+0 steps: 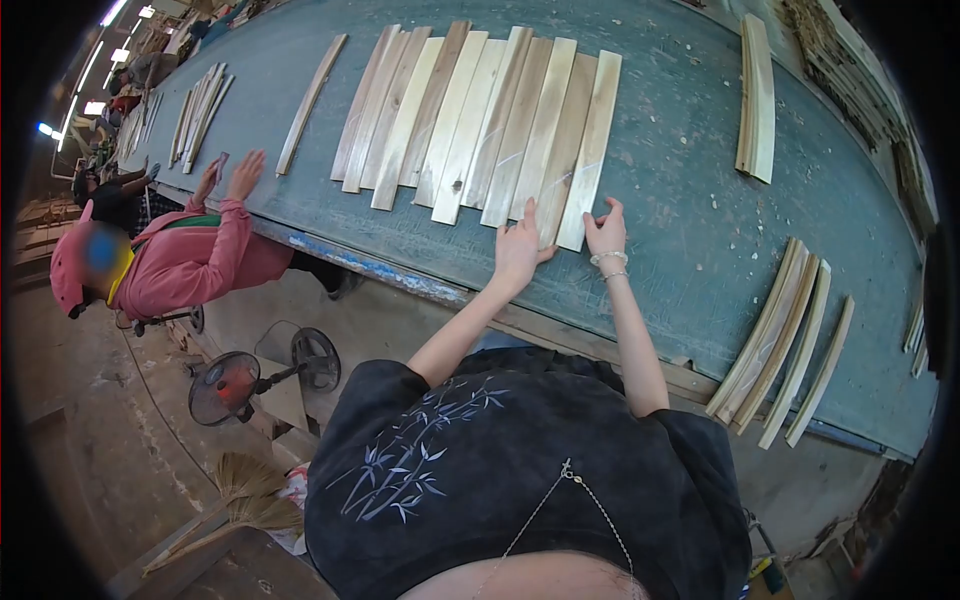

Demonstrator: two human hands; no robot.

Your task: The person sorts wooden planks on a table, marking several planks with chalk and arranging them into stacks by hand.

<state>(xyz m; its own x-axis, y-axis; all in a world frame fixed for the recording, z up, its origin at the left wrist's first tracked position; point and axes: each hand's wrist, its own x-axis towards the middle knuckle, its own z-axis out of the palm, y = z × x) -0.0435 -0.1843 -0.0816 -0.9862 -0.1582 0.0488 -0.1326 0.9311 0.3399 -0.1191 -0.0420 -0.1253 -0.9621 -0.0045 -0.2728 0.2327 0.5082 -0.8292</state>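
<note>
Light and brown wooden strips [462, 125] lie side by side in a slanted row on the green table [690, 200]. My left hand [517, 252] rests at the near ends of the strips towards the right of the row, its index finger stretched forward and its thumb out to the side. Beside the near end of the rightmost pale strip [592, 150] is my right hand [606, 232], with thumb and index finger apart and the other fingers partly curled. Neither hand visibly holds a strip.
A single strip [312, 103] lies left of the row. Stacked strips [757, 100] lie far right, and more strips [775, 335] overhang the near edge. A person in pink [190, 250] works at the left. A fan [225, 387] and brooms [250, 490] stand below.
</note>
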